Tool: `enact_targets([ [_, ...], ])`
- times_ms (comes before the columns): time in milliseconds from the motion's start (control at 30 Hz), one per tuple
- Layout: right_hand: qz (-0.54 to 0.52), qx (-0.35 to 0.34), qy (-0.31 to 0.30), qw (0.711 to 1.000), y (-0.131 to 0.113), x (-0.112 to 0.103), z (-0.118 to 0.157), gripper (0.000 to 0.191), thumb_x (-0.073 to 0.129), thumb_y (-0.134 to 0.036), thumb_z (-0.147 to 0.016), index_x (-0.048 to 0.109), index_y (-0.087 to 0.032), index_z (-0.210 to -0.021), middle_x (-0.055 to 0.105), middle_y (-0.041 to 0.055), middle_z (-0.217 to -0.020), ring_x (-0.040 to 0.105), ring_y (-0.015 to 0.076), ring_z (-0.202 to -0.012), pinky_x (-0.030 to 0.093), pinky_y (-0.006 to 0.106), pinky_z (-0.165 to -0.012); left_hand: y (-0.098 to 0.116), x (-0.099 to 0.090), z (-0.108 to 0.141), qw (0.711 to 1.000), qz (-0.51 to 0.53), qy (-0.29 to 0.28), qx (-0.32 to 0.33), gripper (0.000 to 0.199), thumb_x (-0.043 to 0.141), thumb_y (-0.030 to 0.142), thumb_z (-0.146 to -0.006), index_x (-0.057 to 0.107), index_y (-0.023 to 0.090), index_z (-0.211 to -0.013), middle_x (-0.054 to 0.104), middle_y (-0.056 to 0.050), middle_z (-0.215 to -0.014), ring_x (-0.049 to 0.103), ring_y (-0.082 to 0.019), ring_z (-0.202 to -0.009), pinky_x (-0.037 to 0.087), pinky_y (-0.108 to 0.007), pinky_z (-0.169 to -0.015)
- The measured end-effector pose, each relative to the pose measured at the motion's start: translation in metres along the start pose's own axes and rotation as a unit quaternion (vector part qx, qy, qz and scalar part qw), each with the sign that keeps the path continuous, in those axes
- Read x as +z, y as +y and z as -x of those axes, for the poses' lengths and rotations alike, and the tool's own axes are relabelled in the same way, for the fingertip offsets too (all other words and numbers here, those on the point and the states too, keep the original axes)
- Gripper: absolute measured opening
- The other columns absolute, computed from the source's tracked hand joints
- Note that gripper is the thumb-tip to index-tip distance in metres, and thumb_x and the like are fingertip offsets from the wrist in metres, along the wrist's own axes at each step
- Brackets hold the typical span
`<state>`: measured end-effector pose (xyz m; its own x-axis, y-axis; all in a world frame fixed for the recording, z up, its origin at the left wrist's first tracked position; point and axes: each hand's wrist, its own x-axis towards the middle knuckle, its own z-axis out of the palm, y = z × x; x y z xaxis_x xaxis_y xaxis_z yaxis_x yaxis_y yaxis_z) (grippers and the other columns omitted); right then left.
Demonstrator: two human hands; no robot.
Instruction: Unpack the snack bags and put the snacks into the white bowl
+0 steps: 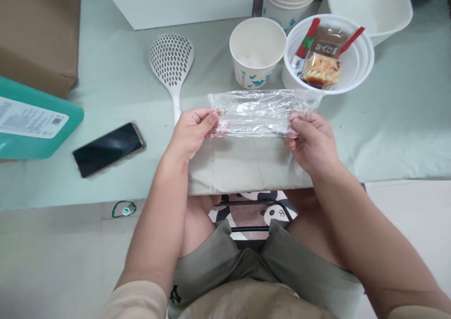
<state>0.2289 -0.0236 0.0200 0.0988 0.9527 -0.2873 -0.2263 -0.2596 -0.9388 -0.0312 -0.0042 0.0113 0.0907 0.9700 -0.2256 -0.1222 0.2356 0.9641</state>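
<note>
A crinkled clear plastic bag (pixel 257 114) is stretched sideways above the front part of the table. My left hand (pixel 193 133) pinches its left end between thumb and fingers. At the right end my right hand (pixel 312 138) is closed on the plastic in the same way. Just beyond the bag stands a paper cup (pixel 258 51) with blue print and something whitish inside. To its right, a white plastic bowl (pixel 361 70) holds wrapped snacks (pixel 322 56). The handle of a white slotted skimmer (pixel 171 60) runs down behind my left hand.
A dark-screened phone (pixel 109 150) lies at the left, near a green bottle (pixel 42 117) and a brown box (pixel 38 32). Stacked paper cups (pixel 291 4), a white square bowl (pixel 373 9) and a white box (pixel 186 2) stand at the back. The table edge (pixel 246 190) is above my lap.
</note>
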Motion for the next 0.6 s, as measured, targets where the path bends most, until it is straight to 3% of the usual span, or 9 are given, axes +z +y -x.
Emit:
enact_targets([
  [167,0.004,-0.033,0.007,0.999,0.0018,0.0004,-0.0007,0.023,0.085,-0.034,-0.065,0.067,-0.024,-0.075,0.051,-0.0084,-0.048,0.042,0.0058,-0.038,0.030,0.021,-0.037,-0.0068,-0.0036,-0.0029,0.999,-0.012,0.030,0.017,0.050,0.091,0.061,-0.070,0.076,0.016,-0.084,0.067,0.000,-0.069,0.065,-0.009,-0.060,0.057,-0.019,-0.058],
  [433,-0.013,-0.053,0.023,0.998,0.0084,-0.0029,-0.0054,0.024,0.084,-0.036,-0.070,0.063,-0.025,-0.076,0.049,-0.0086,-0.052,0.045,0.0066,-0.040,0.029,0.020,-0.035,-0.0063,-0.0028,-0.0039,0.997,0.048,0.044,0.029,0.037,0.092,0.037,-0.075,0.067,0.026,-0.100,0.071,0.005,-0.067,0.072,-0.013,-0.063,0.056,-0.020,-0.056],
  [600,-0.020,-0.045,0.023,0.999,0.0096,-0.0049,-0.0073,0.028,0.088,-0.037,-0.066,0.064,-0.025,-0.075,0.049,-0.0086,-0.051,0.044,0.0067,-0.040,0.028,0.020,-0.035,-0.0006,0.0013,-0.0006,0.995,0.083,0.024,0.059,0.026,0.088,0.019,-0.073,0.063,0.023,-0.077,0.071,0.006,-0.067,0.067,-0.009,-0.058,0.053,-0.019,-0.055],
])
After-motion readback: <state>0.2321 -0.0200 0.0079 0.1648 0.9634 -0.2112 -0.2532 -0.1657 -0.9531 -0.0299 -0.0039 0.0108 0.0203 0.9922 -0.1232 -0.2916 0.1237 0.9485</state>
